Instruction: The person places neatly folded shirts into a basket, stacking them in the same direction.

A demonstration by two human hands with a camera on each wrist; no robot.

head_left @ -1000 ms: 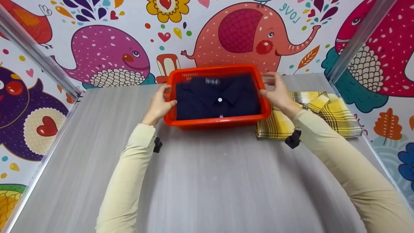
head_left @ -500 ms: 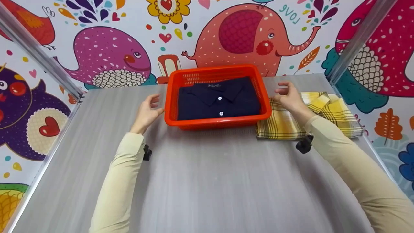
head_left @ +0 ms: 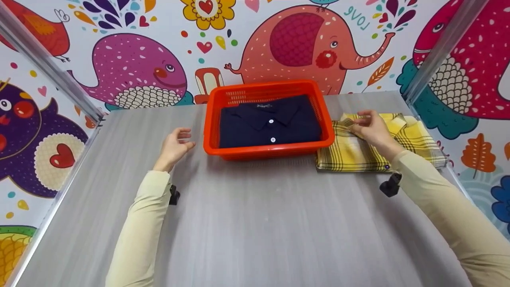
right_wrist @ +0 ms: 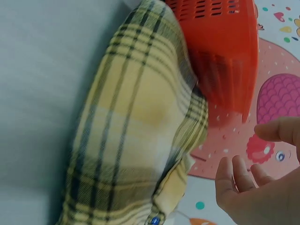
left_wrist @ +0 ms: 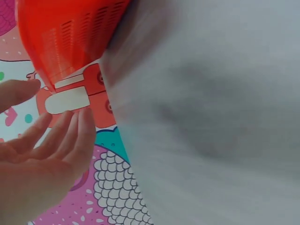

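A red plastic basket point(head_left: 269, 149) stands at the back of the table, with a folded navy collared shirt point(head_left: 251, 125) lying in it. My left hand point(head_left: 174, 148) hovers left of the basket, fingers loosely bent and holding nothing; the left wrist view shows a gap between the fingertips point(left_wrist: 84, 117) and the basket wall. To the basket's right lies a folded yellow plaid shirt point(head_left: 350, 153), its edge against the basket. Over this plaid shirt is my right hand point(head_left: 374, 129), thumb and fingers apart with nothing between them in the right wrist view.
The grey table point(head_left: 255, 223) runs up to a wall printed with cartoon animals point(head_left: 295, 44). Metal posts point(head_left: 442, 52) stand at the back corners. Each wrist carries a small black camera point(head_left: 390, 185).
Both hands have let go of the basket's sides and drawn back outward, the left toward the left, the right over the plaid shirt. The basket now stays still.
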